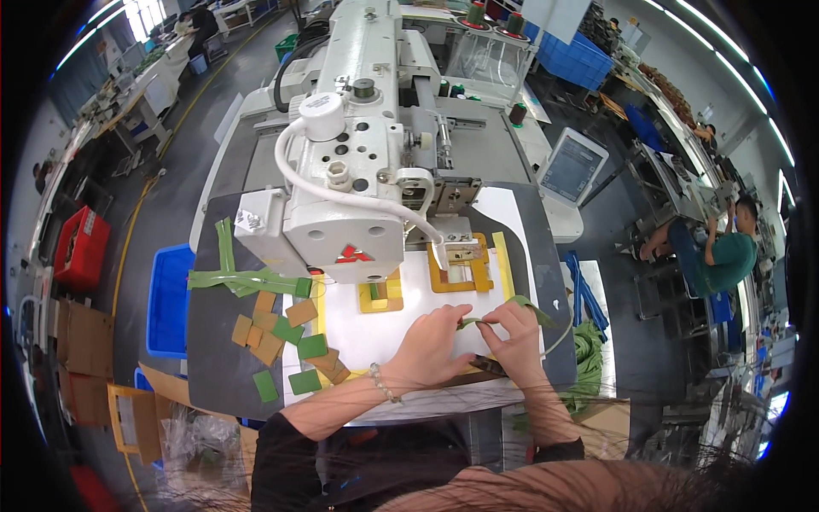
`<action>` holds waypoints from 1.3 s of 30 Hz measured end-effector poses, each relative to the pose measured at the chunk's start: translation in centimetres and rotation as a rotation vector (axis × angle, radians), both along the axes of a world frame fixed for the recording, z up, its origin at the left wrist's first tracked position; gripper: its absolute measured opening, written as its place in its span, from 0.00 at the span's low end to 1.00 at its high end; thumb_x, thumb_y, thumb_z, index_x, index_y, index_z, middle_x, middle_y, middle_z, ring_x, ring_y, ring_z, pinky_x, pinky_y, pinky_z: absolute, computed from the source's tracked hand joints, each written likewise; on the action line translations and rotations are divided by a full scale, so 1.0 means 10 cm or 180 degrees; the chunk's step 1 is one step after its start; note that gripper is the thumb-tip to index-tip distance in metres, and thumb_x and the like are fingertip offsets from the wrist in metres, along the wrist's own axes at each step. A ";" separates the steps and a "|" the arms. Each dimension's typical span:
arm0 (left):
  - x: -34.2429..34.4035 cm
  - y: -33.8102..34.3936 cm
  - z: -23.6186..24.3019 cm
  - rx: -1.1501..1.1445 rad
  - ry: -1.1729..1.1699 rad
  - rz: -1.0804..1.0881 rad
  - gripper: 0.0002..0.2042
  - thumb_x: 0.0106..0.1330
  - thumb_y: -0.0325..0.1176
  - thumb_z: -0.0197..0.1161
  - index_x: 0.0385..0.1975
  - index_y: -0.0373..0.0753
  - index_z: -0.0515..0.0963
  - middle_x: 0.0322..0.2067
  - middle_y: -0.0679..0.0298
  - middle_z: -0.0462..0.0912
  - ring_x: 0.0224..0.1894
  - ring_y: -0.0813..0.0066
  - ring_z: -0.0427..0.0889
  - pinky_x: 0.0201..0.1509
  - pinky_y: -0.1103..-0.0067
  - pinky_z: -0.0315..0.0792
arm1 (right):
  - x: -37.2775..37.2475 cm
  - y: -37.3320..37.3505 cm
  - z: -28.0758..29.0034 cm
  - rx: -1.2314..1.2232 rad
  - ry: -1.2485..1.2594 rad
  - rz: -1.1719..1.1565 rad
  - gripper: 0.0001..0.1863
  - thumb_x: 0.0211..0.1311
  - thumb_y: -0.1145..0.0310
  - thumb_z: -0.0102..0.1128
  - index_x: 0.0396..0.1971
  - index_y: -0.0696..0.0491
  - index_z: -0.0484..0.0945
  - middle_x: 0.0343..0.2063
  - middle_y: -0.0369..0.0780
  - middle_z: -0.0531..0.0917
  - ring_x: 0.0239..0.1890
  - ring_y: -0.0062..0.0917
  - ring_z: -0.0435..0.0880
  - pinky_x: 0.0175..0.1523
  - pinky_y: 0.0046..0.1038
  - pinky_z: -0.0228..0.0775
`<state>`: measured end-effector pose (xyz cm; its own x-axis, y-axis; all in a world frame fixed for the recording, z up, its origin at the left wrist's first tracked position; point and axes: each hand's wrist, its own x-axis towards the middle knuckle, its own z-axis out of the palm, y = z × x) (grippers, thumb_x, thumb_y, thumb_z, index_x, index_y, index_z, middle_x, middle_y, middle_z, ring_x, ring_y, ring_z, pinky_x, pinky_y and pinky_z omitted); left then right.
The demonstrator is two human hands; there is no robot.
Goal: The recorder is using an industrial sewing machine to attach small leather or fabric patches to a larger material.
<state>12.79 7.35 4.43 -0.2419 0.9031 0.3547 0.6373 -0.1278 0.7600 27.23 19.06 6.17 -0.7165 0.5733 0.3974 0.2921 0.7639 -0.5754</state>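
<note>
Left hand (432, 346) and right hand (517, 346) pinch a green strap (468, 322) between them.

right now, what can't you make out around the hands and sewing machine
Head view: gripped parts of the green strap, covered by the left hand and right hand.
Head view: full shape of the dark object, partly covered by the right hand.
Head view: underside of the sewing machine, hidden by its white casing.
Head view: details on the control screen, too small.

We see a red emblem (349, 253) on the sewing machine (354, 183), mid-frame; lettering on the screen (575, 167), upper right, is too small for us to read.
</note>
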 end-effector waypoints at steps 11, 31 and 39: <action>-0.58 -0.34 -0.16 -0.0152 0.0889 0.0132 0.09 0.55 0.27 0.59 0.36 0.40 0.74 0.27 0.61 0.75 0.32 0.64 0.77 0.35 0.71 0.70 | -0.50 0.70 -0.24 -0.2490 -0.1113 0.0727 0.10 0.58 0.64 0.61 0.25 0.55 0.76 0.13 0.31 0.73 0.13 0.13 0.68 0.18 0.20 0.59; -0.50 -0.47 -0.25 -0.0467 0.2260 0.0218 0.27 0.52 0.46 0.65 0.46 0.30 0.71 0.49 0.42 0.73 0.54 0.53 0.72 0.59 0.68 0.64 | -1.04 0.85 -0.22 -0.3225 -0.1732 0.0750 0.11 0.62 0.63 0.55 0.25 0.55 0.73 0.12 0.31 0.69 0.12 0.12 0.66 0.15 0.19 0.58; -0.48 -0.36 -0.35 -0.0859 0.2211 0.0391 0.34 0.56 0.55 0.61 0.54 0.32 0.68 0.53 0.35 0.68 0.58 0.45 0.67 0.64 0.63 0.59 | -1.06 0.85 -0.27 -0.3152 -0.1745 0.0848 0.12 0.60 0.60 0.58 0.29 0.55 0.74 0.14 0.32 0.74 0.13 0.13 0.70 0.15 0.18 0.58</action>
<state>7.98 3.79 0.94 -0.1478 0.9612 0.2328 0.9789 0.1086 0.1730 16.61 27.55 3.50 -0.7981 0.2650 -0.5411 0.5849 0.1255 -0.8013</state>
